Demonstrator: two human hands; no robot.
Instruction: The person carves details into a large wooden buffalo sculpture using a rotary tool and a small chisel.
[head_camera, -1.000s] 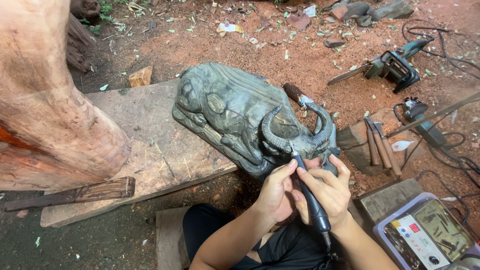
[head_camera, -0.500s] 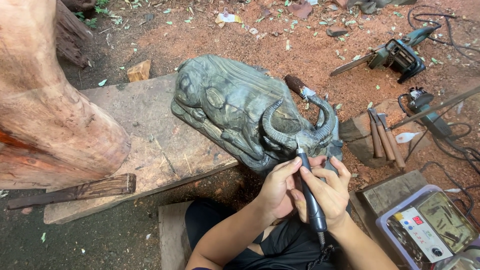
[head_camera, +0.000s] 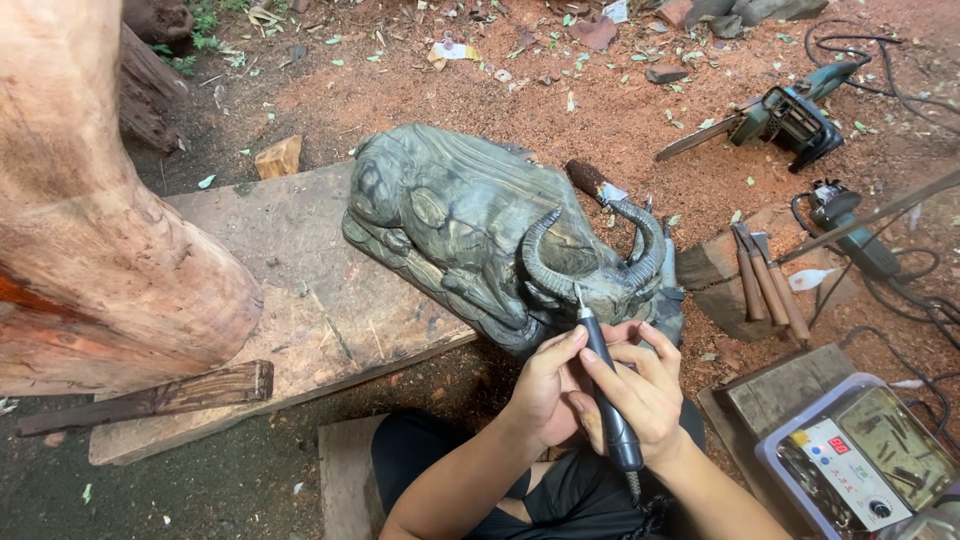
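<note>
Head view: both hands (head_camera: 600, 385) grip a rotary tool (head_camera: 605, 385) against the buffalo carving (head_camera: 470, 225).

The left hand (head_camera: 548, 385) is covering the carving's (head_camera: 480, 230) muzzle, so the contact under the tool (head_camera: 605, 385) tip is staying unseen. The log (head_camera: 100, 220) is running off the left edge. At lower right, the control box (head_camera: 860, 455) is being cut by the frame, its display too small to read.
</note>
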